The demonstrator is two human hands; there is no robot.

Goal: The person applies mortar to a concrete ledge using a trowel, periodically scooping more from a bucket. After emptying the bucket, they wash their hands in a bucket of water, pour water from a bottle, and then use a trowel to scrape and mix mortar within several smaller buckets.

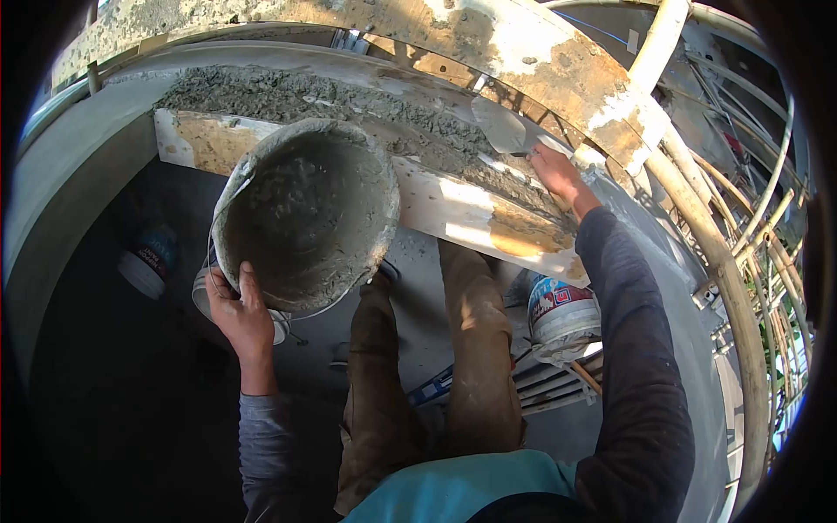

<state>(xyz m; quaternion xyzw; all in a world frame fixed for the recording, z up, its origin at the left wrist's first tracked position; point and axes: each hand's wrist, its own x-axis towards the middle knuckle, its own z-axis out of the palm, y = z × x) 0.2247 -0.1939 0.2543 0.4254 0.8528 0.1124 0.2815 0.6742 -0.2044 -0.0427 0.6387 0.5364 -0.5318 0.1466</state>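
Observation:
My left hand (241, 318) grips the near rim of a mortar-crusted bucket (305, 213), which is tilted so its inside shows, with some wet grey mortar in it. The bucket is against a wooden board (462, 209) along the wall top. My right hand (558, 174) is closed round the handle of a trowel (499, 126), whose blade is over the far edge of the mortar strip. Rough wet mortar (349, 103) lies along the wall top between the near board and the far plank (497, 44).
Bamboo poles (724, 261) stand at the right. Below the board, a labelled bucket (562, 314) is by my legs at the right, and another bucket (146, 261) is in shadow at the left. Pipes (558, 392) lie on the floor behind the right bucket.

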